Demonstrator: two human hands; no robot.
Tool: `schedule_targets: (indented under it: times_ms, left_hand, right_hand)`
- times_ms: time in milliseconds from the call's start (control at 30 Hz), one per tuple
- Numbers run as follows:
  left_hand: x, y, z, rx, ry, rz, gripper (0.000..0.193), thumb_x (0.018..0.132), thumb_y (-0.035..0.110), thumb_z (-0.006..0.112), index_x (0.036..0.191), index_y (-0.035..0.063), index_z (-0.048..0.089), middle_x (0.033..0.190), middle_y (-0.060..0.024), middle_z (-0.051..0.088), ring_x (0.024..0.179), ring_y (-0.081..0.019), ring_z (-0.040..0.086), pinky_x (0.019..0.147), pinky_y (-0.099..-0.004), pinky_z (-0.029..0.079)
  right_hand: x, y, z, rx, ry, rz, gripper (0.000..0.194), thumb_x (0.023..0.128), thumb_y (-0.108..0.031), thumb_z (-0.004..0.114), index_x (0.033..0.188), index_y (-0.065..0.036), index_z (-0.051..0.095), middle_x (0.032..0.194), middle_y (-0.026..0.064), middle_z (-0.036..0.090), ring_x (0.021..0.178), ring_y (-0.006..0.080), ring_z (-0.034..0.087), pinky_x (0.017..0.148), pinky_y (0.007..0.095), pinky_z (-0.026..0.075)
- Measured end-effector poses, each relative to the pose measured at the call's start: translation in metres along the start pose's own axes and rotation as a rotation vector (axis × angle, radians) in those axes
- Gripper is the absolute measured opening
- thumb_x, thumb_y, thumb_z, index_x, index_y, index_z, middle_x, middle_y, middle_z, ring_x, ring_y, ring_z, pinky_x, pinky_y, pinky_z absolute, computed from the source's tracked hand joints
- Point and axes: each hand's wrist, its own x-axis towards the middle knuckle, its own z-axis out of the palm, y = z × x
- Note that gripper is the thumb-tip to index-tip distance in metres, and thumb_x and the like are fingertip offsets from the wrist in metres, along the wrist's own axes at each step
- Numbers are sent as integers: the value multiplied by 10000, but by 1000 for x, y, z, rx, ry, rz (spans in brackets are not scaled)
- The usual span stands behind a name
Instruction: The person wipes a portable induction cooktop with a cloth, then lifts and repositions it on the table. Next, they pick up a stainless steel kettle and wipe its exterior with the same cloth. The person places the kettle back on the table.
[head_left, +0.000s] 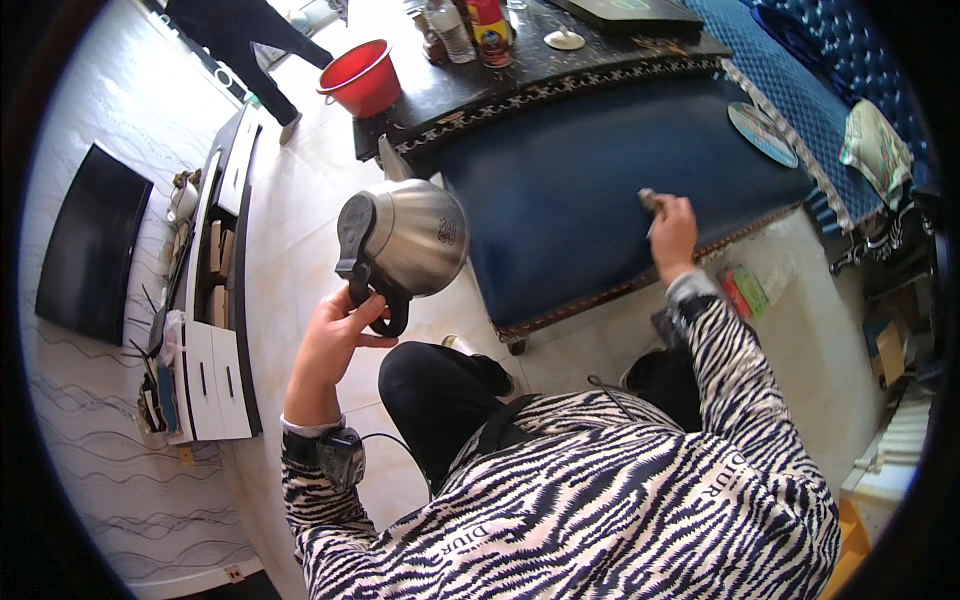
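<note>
My left hand (341, 334) is wrapped around the black handle of a stainless steel kettle (420, 236). The kettle is held in the air and tilted, its black lid (357, 223) towards the left and its spout pointing up in the picture. Over the blue padded bench (555, 202), my right hand (673, 232) pinches a small greyish object (646, 197) between thumb and fingers; it is too small to name for certain.
On the dark table (420, 105) beyond the bench stand a red bucket (365, 81), a plastic bottle (451, 34), a spray can (491, 34) and a white lid (564, 39). A round fan (763, 133) lies on the bench. Another person's legs (247, 56) are at the back left.
</note>
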Motion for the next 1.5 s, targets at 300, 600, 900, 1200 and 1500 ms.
schedule_targets:
  times_ms: [300,600,900,1200,1500]
  left_hand:
    - [-30,-33,-45,-96,210,-50,214,970,154,678,1113,-2,647,970,-62,652,890,-158,647,678,-351,663]
    - [-48,-69,-83,-187,333,-73,220,972,135,664,1107,-34,629,994,-82,666,831,-167,666,669,-356,659]
    - [-34,-91,-92,-200,369,-106,252,1006,148,623,1186,-28,616,1081,-122,703,941,-213,717,646,-371,670]
    - [-18,-94,-90,-217,391,-148,261,999,132,632,1200,-34,609,1079,-127,701,960,-224,722,625,-365,676]
    - [-13,-96,-86,-259,410,-168,243,992,136,655,1177,-19,624,1037,-100,703,947,-198,705,659,-365,668]
  right_hand:
    - [-83,-188,50,495,-766,-1177,130,799,-105,656,919,-142,689,895,64,603,844,267,614,770,362,526]
    - [153,-82,121,195,-145,-118,164,918,-107,618,980,-36,752,979,167,735,945,341,699,821,421,548]
    - [218,120,131,-200,38,395,175,870,-140,676,997,-69,773,974,185,760,932,359,726,845,451,556]
    - [230,87,191,-375,-209,320,284,962,-183,532,1124,-68,735,1163,228,704,1119,442,653,971,523,516]
    - [190,-38,259,-364,-533,-163,357,873,-65,552,1215,-29,646,1298,230,596,1238,423,540,1020,552,452]
